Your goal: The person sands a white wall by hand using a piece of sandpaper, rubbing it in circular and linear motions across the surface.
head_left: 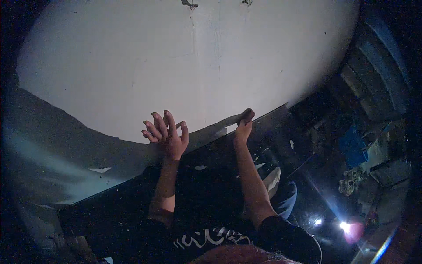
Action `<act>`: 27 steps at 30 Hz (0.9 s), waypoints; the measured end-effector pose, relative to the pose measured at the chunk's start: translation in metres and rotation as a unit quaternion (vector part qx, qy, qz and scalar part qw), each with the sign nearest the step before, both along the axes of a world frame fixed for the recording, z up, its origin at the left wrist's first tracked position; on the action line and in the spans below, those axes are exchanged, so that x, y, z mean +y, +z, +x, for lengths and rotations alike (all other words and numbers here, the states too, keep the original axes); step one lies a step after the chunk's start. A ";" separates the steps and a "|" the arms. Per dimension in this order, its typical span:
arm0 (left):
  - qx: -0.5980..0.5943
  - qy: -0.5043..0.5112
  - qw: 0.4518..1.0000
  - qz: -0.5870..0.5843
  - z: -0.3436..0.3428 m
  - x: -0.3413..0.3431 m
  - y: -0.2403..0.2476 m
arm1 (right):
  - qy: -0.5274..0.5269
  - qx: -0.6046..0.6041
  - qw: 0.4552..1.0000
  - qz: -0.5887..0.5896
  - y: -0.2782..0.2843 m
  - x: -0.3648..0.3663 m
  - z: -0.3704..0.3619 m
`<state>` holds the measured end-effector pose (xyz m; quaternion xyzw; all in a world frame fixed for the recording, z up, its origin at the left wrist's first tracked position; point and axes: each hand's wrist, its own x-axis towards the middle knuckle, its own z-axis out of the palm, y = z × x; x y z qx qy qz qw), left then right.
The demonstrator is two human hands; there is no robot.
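A dark scraper-like tool (246, 115), hard to make out, is gripped in the right hand (243, 127) and pressed where the white wall (176, 57) meets its grey lower band (66, 149). The left hand (169, 136) rests open, fingers spread, holding nothing. In this dimness the tool might slip and gouge the paint.

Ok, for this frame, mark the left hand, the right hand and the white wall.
left hand (169, 136), head view, on the back of the hand below the spread fingers.
right hand (243, 127), head view, on the back of the hand, closed at the wall's lower edge.
white wall (176, 57), head view, on its bare painted face.
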<state>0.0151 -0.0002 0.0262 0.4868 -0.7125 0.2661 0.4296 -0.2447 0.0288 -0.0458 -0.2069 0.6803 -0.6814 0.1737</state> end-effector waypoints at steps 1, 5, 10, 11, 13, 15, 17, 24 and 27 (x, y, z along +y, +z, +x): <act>0.001 -0.003 1.000 0.004 0.000 0.000 0.000 | -0.003 -0.033 0.999 -0.023 0.003 0.001 0.005; 0.004 -0.010 1.000 0.005 0.002 0.000 -0.001 | 0.016 0.102 0.989 -0.107 0.020 0.005 0.038; 0.004 -0.010 1.000 0.008 0.000 -0.001 -0.001 | 0.116 0.417 0.898 -0.079 0.032 0.018 0.077; 0.002 -0.010 1.000 -0.006 0.000 -0.001 -0.001 | 0.127 0.469 0.871 -0.069 0.032 0.019 0.087; 0.005 -0.012 1.000 0.009 0.001 0.001 0.001 | 0.152 0.485 0.860 -0.054 0.032 0.024 0.097; 0.006 -0.017 1.000 0.011 0.001 0.002 0.003 | 0.176 0.500 0.847 -0.038 0.033 0.026 0.098; 0.009 -0.021 1.000 0.021 0.001 0.004 0.004 | 0.178 0.548 0.816 -0.042 0.035 0.025 0.089; -0.002 -0.018 1.000 -0.001 0.002 0.002 0.005 | 0.018 0.361 0.929 -0.080 0.015 0.005 0.030; -0.012 -0.022 1.000 0.008 0.002 0.001 0.003 | -0.026 0.273 0.961 -0.043 -0.015 -0.004 0.008</act>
